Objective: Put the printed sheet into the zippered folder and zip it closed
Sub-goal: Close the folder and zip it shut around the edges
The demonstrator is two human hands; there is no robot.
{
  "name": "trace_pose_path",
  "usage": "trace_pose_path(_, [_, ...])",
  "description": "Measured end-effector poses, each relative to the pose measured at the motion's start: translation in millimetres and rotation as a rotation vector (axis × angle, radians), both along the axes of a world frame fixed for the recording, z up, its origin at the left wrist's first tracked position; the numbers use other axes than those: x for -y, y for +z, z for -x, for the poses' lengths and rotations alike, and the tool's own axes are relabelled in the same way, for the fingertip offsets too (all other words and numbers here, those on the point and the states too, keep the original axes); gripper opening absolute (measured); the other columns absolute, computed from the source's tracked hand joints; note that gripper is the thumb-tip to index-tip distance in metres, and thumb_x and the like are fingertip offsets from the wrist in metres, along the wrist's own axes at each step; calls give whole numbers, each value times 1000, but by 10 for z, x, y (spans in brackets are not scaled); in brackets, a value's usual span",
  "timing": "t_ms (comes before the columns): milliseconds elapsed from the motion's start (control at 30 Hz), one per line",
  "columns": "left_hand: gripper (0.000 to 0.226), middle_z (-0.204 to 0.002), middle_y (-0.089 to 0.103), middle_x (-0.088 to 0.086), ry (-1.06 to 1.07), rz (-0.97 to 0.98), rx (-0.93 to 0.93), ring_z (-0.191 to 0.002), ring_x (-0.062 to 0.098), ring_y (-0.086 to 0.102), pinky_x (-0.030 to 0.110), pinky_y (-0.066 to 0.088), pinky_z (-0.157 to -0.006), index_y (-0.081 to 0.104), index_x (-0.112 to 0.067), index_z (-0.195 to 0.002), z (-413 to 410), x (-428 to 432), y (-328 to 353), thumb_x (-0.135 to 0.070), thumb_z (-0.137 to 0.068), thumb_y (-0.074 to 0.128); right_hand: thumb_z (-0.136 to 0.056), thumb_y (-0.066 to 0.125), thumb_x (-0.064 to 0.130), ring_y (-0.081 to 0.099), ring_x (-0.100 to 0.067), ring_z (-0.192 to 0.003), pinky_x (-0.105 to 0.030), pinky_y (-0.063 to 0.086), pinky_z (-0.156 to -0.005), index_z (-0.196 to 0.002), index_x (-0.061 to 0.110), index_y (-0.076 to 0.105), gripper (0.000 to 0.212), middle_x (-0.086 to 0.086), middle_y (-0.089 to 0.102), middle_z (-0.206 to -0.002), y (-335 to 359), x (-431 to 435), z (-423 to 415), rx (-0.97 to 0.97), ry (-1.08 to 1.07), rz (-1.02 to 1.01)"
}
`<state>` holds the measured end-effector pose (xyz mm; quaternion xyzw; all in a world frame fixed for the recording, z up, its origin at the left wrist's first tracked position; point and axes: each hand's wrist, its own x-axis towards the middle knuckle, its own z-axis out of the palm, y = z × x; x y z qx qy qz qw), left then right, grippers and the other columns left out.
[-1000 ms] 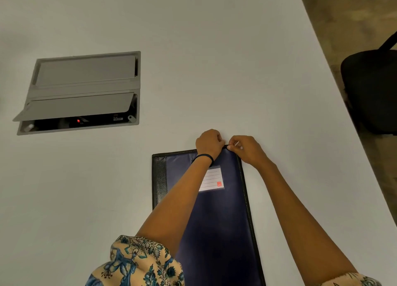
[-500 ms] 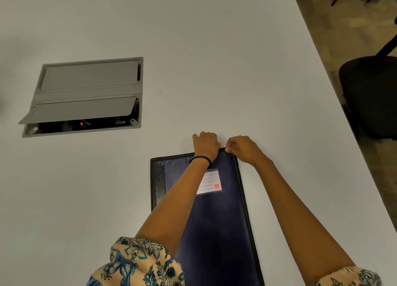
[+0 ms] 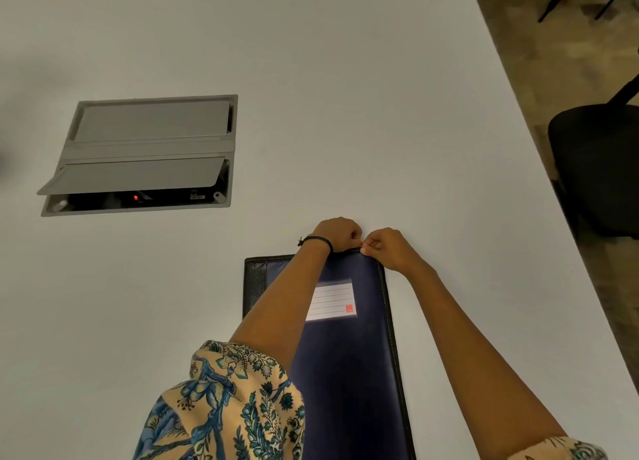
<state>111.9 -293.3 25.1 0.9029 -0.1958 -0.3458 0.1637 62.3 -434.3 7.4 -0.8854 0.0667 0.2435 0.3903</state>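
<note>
Folder (image 3: 345,373) runs lengthwise away from me | my hands meet at its far edge, left hand (image 3: 337,233) clamping it, right hand (image 3: 387,248) pinching, probably, the zip pull.

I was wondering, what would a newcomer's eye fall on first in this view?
Probably the left hand and right hand, both curled tight and meeting at the far edge of the dark blue zippered folder, which lies flat before the person. After that, the grey cable hatch sunk into the white table at far left, its lid propped open over a small red light.
</note>
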Motion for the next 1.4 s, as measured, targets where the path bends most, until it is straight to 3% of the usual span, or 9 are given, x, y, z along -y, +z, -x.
trace_pose_path(167, [45,-57,36,-9,45,52,59,-72,19,41,27,31,-60,29,-24,-52,56,-69,-58,-19,-91,50,-88,61,13,56,-15,-74,-16,41,-63,-89,2,68,13,-18,70,-94,-1,-2,25,9,19,29])
trace_pose_path(333, [44,-57,38,-5,118,88,70,-71,20,41,26,29,-55,28,-23,-52,124,-116,-109,-18,-90,49,-88,60,11,64,-27,-83,-27,47,-73,-88,0,67,13,-21,69,-94,15,-12,40,13,16,27])
trace_pose_path(467, [38,-77,51,3,148,87,34,-73,18,44,28,34,-65,37,-21,-57,161,-131,-142,-22,-94,45,-85,65,10,64,-26,-83,-25,47,-74,-89,0,68,12,-19,71,-93,15,-10,64,61,-34,19])
trace_pose_path(533, [40,-73,49,2,136,82,10,-67,17,41,27,33,-60,35,-23,-55,135,-111,-134,-21,-95,43,-83,66,9,64,-27,-82,-24,46,-73,-88,-1,69,11,-19,71,-91,14,-13,66,62,-63,15])
trace_pose_path(633, [43,-59,38,-3,91,97,-17,-55,13,33,23,26,-51,30,-22,-54,64,-34,-109,-18,-94,43,-80,70,9,60,-21,-70,-13,48,-55,-85,-3,68,13,-13,67,-78,0,-13,103,48,-179,3])
trace_pose_path(733, [43,-57,35,-5,35,90,6,-66,18,38,23,24,-50,28,-21,-53,55,89,-121,-14,-93,44,-78,73,9,58,-18,-55,-6,45,-41,-83,-5,66,17,-10,63,-73,-52,-12,173,12,-334,-48])
trace_pose_path(933, [44,-56,35,-7,38,119,74,-70,20,41,26,27,-51,27,-24,-52,73,95,-202,-14,-92,44,-81,70,9,56,-21,-69,-27,46,-68,-81,-8,66,18,-15,63,-74,-37,9,111,-5,-214,10])
trace_pose_path(1233, [35,-71,50,3,196,149,140,-68,19,43,24,25,-48,35,-20,-56,157,-114,-287,-17,-88,48,-85,65,9,54,-20,-70,-24,42,-68,-83,-7,65,16,-9,59,-75,-14,14,104,-13,-142,40])
trace_pose_path(1400, [31,-81,54,8,123,54,-35,-75,21,46,30,35,-67,43,-15,-63,89,-176,-211,-21,-94,42,-83,68,14,58,-22,-71,-28,50,-69,-72,3,62,16,-14,63,-76,-4,53,138,-17,-182,32])
